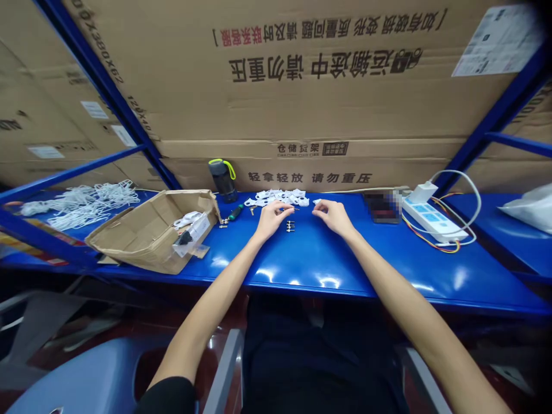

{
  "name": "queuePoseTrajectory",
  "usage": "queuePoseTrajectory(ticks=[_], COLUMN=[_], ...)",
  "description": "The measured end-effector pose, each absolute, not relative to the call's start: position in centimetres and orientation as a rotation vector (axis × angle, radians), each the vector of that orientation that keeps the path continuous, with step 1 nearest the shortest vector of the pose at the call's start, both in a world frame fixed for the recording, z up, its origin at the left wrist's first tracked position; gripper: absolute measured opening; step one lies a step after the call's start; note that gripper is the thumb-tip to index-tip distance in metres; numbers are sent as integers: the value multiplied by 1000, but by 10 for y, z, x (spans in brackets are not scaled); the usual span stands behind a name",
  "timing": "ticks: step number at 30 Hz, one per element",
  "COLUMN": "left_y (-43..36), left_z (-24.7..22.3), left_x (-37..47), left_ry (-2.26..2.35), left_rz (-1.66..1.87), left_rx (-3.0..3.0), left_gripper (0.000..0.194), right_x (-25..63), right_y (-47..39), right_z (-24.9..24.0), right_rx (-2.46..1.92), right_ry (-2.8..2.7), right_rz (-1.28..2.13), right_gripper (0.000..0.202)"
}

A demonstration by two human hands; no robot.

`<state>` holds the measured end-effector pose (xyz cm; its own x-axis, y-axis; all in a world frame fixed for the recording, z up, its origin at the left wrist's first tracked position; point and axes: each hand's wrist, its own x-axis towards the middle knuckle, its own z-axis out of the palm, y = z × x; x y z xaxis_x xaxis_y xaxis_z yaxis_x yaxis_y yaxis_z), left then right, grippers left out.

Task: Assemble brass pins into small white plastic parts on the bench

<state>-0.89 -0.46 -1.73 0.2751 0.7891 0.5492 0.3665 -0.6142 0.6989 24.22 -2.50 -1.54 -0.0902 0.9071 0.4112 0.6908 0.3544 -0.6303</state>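
Observation:
My left hand point(272, 219) is closed in a pinch, and a thin brass-coloured pin-like part point(296, 209) sticks out past its fingertips. Several small metal pin-like parts point(290, 226) lie in a short column on the blue table just right of that hand. A pile of white plastic ring-shaped pieces point(276, 197) sits behind it. To the right, my right hand point(333, 216) has thumb and fingers drawn together, close to a small white piece point(319, 201). Whether anything is between those fingers is too small to see.
An open cardboard box point(129, 238) stands at the left, beside a green-handled screwdriver point(236, 213) and a dark bottle point(223, 181). White cords point(99, 201) lie farther left. On the right are a dark phone-like device point(383, 208) and a power strip point(435, 218) with loose cables.

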Motion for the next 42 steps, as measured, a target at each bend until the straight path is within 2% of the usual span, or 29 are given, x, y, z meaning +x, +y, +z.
queuePoseTrajectory(ticks=[24, 30, 36, 42], left_y=[-5, -5, -3, -3], left_z=[-17, -16, -18, -20], left_x=[-10, -10, -10, -9], left_ry=[1031, 1018, 1020, 1014], left_rz=[1322, 1327, 1309, 1295], left_rx=[2115, 2125, 2134, 2151], left_gripper=[28, 22, 25, 24], right_x=[235, 234, 234, 233], right_y=[-32, -33, -32, -33], right_z=[-8, -8, -7, -8], right_rx=[-1259, -1255, -1235, -1203], right_ry=[-1673, -1665, -1621, -1549], right_rz=[627, 580, 520, 613], right_gripper=[13, 12, 14, 21])
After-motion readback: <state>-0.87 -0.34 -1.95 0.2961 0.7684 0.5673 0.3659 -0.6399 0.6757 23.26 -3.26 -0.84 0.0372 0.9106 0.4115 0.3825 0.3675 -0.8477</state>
